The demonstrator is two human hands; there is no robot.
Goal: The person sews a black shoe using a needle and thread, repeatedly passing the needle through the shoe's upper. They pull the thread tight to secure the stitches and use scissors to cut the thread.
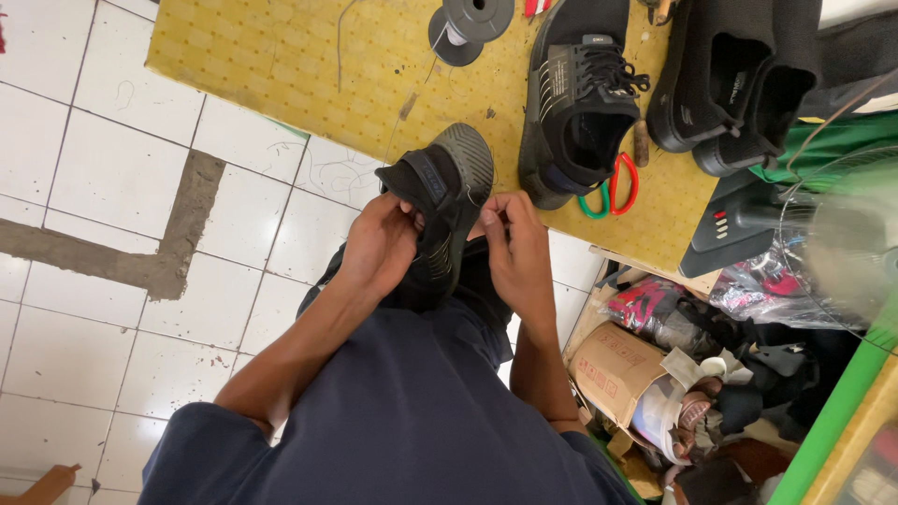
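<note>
1. Black knit shoe with a grey ribbed sole (447, 201): lower part covered by both hands; what the fingertips pinch is too small to tell.
2. Pair of black slip-on shoes (739, 79): tops cut off by the upper edge.
3. Red-and-green-handled scissors (613, 192): blades hidden under the black lace-up sneaker (580, 93).
4. Grey wire-guarded fan (847, 243): blurred, cut by the right edge.
5. Grey thread spool (472, 23): top cropped.

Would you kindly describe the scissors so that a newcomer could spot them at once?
Start at the yellow mat on the white tiled floor. Near its lower right edge lies a black laced sneaker; the scissors poke out from under its heel. Their looped handles, one red and one green, are the only bright things among the black shoes.
</note>
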